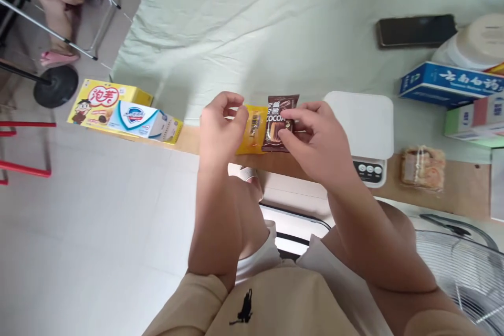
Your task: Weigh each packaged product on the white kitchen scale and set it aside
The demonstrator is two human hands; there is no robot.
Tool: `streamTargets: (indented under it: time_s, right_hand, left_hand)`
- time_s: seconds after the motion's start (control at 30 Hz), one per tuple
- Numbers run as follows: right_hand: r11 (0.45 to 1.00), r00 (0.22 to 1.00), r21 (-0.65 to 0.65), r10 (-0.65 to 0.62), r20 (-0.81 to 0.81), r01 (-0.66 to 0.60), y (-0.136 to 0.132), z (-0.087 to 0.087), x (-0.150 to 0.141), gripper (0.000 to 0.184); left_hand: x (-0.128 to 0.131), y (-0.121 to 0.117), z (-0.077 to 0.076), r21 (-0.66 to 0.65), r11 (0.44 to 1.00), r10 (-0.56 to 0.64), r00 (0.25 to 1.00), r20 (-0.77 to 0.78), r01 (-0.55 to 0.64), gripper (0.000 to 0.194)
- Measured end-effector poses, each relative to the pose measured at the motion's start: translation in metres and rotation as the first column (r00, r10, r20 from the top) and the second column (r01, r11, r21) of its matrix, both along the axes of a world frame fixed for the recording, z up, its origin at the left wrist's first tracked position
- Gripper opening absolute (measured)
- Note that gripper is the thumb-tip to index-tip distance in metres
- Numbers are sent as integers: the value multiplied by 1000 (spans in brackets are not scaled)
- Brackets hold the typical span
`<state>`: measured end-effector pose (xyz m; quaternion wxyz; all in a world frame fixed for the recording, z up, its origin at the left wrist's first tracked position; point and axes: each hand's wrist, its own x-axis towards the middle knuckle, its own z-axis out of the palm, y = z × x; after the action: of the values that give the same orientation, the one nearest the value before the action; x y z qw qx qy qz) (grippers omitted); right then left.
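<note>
Your left hand point(222, 128) is at the left edge of the yellow packet point(255, 128), its thumb and forefinger curled with a narrow gap between them; you cannot tell from this view whether they grip the wrapper or only hover at its side. Your right hand point(317, 139) reaches over the right side of the brown cocoa packet point(275, 131), thumb and forefinger tips over its printed face, a little apart from each other; whether they pinch it cannot be told. The two packets are side by side between your hands, the brown one overlapping the yellow one's right edge, near the front edge of the table with its pale green cloth point(252, 26)

Just right of your right hand is a white scale point(360, 123), its buttons facing you, and beyond it a clear-wrapped snack point(423, 168). Farther back on that side you have a dark phone point(417, 30), a white tub point(478, 39) and a blue box point(449, 84). Well to your left, a white and blue box point(134, 119) lies against a yellow carton point(114, 92)
</note>
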<state>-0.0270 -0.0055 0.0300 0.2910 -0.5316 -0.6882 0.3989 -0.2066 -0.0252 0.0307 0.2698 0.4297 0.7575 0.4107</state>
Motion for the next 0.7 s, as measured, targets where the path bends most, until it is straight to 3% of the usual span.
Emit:
streamTargets:
  time_s: [0.1, 0.23, 0.4, 0.5, 0.7]
  right_hand:
    - [997, 997, -2, 77, 22, -76, -4, -7, -22, 34]
    - [987, 977, 34, 148, 150, -155, -3, -15, -34, 29]
    - [974, 954, 51, 205, 220, -221, -1, -22, -34, 32]
    - [974, 950, 39, 211, 230, -225, -1, -25, -33, 33]
    - [969, 945, -4, 241, 221, -246, 0, -24, -34, 27]
  left_hand:
    - [-19, -5, -6, -105, 995, 0, 1000, 13, 2, 10]
    - [-28, -8, -9, -143, 989, -31, 998, 62, 40, 10]
    - [-30, -7, -12, -227, 955, -148, 969, 200, 193, 5]
    - [-31, -5, -10, -287, 930, -188, 968, 166, 230, 9]
    - [-30, -3, -6, -374, 907, -175, 981, 83, 194, 21]
